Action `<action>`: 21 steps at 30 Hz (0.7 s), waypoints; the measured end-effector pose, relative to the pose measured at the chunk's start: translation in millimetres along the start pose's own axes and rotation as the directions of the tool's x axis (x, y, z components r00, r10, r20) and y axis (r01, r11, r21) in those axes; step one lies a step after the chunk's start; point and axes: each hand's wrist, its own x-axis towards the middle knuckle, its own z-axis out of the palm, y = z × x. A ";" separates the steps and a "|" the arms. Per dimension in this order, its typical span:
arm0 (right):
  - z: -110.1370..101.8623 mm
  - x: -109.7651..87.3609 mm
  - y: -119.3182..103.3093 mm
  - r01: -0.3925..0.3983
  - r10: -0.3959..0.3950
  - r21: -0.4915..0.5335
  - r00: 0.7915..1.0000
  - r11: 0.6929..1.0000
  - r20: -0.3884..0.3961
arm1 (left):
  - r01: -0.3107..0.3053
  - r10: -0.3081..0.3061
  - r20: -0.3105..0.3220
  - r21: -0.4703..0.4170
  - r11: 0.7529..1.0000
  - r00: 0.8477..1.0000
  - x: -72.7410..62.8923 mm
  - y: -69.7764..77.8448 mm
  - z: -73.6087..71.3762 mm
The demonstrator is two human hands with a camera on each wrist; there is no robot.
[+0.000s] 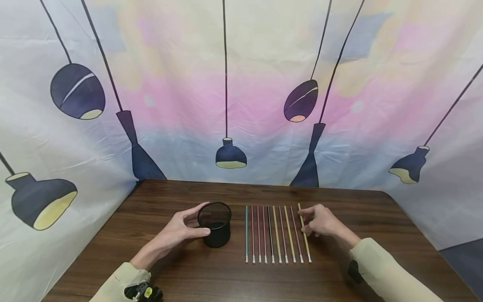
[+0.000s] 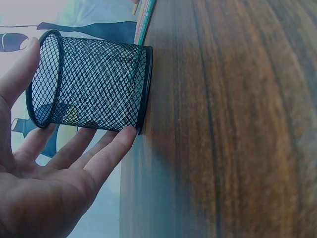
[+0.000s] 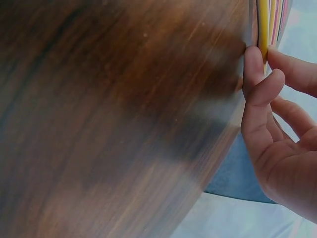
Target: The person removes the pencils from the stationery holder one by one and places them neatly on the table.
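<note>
A black mesh pencil cup (image 1: 217,237) stands upright on the wooden table. My left hand (image 1: 180,230) holds it from the left, thumb on the near side and fingers on the far side; in the left wrist view, a fingertip touches near the base of the cup (image 2: 99,82). To the right of the cup lies a row of pencils, with a teal pencil (image 1: 247,233) at its left end and a black pencil (image 1: 271,235) near the middle. Thumb and fingers of my right hand (image 1: 320,220) pinch the rightmost yellow pencil (image 1: 307,245), slightly slanted against the row.
The dark wooden table (image 1: 196,277) reaches back to a hanging cloth (image 1: 188,105) printed with lamps. White eraser ends of the pencils point toward me. A dark strap with a device (image 1: 143,291) sits at my left wrist.
</note>
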 end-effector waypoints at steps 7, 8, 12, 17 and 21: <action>1.4 2.5 -1.9 -0.008 0.008 -0.031 1.000 0.999 0.004 | 0.002 -0.002 -0.002 0.011 1.000 1.000 0.4 1.0 -0.5; 1.4 2.8 -2.4 -0.009 0.010 -0.032 1.000 0.999 0.005 | 0.002 -0.002 -0.003 0.014 1.000 1.000 0.5 1.0 -0.5; 2.2 3.3 -4.1 -0.008 0.008 -0.043 1.000 0.999 0.013 | 0.001 -0.001 -0.006 0.027 1.000 1.000 0.5 1.0 -0.3; 4.3 4.4 -3.9 -0.013 0.013 -0.059 1.000 0.998 0.013 | 0.003 -0.003 -0.007 0.016 1.000 1.000 0.3 0.4 0.0; 5.7 5.1 -2.9 -0.011 0.012 -0.067 1.000 0.998 0.012 | 0.003 -0.002 -0.005 0.013 1.000 1.000 0.1 0.1 0.1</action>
